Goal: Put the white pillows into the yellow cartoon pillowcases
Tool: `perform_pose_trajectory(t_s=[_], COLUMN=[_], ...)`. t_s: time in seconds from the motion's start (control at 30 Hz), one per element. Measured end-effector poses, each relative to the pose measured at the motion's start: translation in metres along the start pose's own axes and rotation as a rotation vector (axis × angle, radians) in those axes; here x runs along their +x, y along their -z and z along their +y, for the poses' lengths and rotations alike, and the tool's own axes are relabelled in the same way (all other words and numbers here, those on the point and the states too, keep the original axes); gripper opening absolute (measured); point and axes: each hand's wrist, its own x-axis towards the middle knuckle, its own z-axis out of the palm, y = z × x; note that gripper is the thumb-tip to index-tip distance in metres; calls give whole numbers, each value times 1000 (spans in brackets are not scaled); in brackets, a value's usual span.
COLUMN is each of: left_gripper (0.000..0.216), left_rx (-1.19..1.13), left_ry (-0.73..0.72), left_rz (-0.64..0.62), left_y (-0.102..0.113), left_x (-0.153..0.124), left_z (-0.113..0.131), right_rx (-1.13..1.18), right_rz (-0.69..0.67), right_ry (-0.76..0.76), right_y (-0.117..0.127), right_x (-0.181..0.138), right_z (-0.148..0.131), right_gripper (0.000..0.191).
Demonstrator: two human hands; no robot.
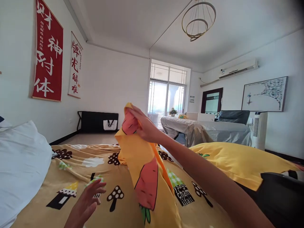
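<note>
The right hand (pixel 147 128) is closed on the upper end of a yellow cloth (pixel 139 148), fingers bent over the gathered edge; the thumb's exact place is hard to tell. The cloth hangs below that hand in a long, narrow fold printed with red carrots, running down towards the wearer until its lower end leaves the view. Being gripped only at the top seems to be why it drops lengthwise and why a loose edge shows along its right side. The arm is stretched forward and raised, probably so that this end stays up off the blanket (pixel 35 205) beneath.

The left hand (pixel 86 199) is empty, its fingers spread and slightly curled, to the left of the cloth and apart from it. It is over the blanket's printed houses and mushrooms, and its loose pose suggests it bears no weight.

Farther left of the left hand lies a white pillow (pixel 21 161). To the right of the right hand, past the forearm, is a yellow pillow (pixel 237 161). Well beyond the right hand stands a tabletop under a plastic sheet (pixel 223 131), presumably draped against dust.
</note>
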Motion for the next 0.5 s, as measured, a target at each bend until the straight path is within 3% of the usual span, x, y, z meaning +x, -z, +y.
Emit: perform_pose_trajectory(t_s=[0.13, 0.23, 0.33, 0.4, 0.5], left_gripper=[85, 69, 34, 23, 16], left_rx=[265, 525, 608, 622, 590], left_ry=[-383, -501, -542, -544, -459], left_rz=[88, 73, 30, 29, -39], left_y=[-38, -59, -76, -84, -93], left_x=[30, 48, 64, 74, 88], left_z=[69, 94, 89, 78, 57], right_rx=[43, 65, 93, 104, 156], right_rz=[-257, -345, -331, -316, -301], right_ry=[-30, -33, -44, -92, -206], right_y=[-46, -67, -79, -83, -92], right_x=[-18, -36, -50, -57, -75], right_z=[-16, -14, -5, 1, 5], right_gripper=[81, 73, 59, 53, 63])
